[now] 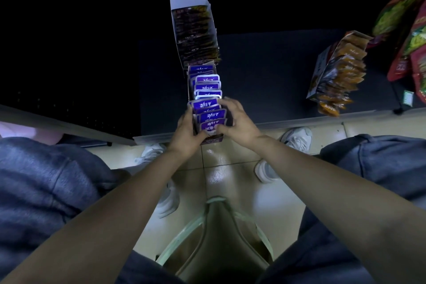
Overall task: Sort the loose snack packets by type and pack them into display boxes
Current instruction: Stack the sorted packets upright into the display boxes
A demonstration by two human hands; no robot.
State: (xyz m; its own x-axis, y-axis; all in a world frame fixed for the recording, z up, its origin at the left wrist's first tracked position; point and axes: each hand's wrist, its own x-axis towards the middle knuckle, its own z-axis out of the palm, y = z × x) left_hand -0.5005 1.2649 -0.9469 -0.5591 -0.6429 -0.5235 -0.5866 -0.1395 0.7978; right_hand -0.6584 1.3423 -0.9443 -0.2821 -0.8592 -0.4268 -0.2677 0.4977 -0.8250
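Gripping purple packets [208, 116], both hands [187, 131]

This looks like a small shop or stockroom, dimly lit. On a dark counter [276, 71] stand open display boxes filled with rows of identical snack packets: purple ones [205, 90], dark ones [196, 30] and orange ones [341, 71], with big red bags [410, 37] of snacks at the right edge. Below is a pale tiled floor [230, 168].
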